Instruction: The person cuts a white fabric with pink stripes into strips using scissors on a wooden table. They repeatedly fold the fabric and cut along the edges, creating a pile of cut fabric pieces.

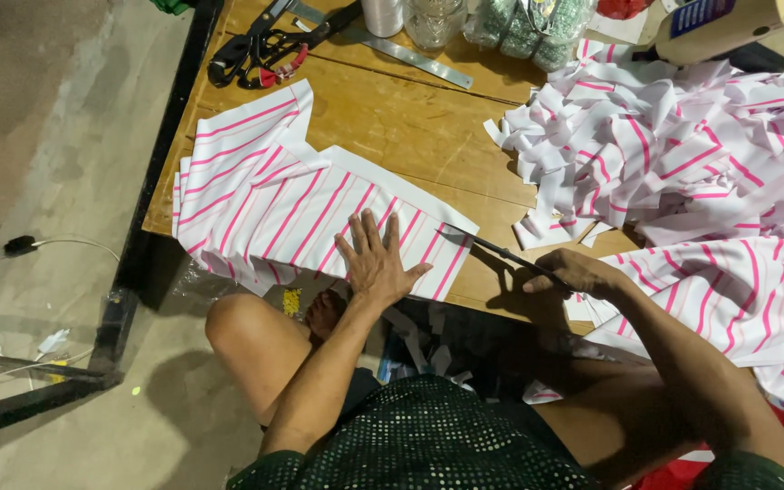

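Note:
My left hand [375,260] lies flat, fingers spread, on a stack of white fabric with pink stripes [269,195] at the front edge of the wooden table [410,113]. My right hand [573,272] grips the handles of dark scissors [492,247]. The scissor tips touch the right edge of the striped stack, just right of my left hand.
A big heap of cut striped fabric pieces [682,136] covers the table's right side. Black shears [260,50], a metal ruler [401,50], a glass jar [433,18] and thread cones stand at the back. My bare knee [247,336] is under the table's edge. Concrete floor with cables lies left.

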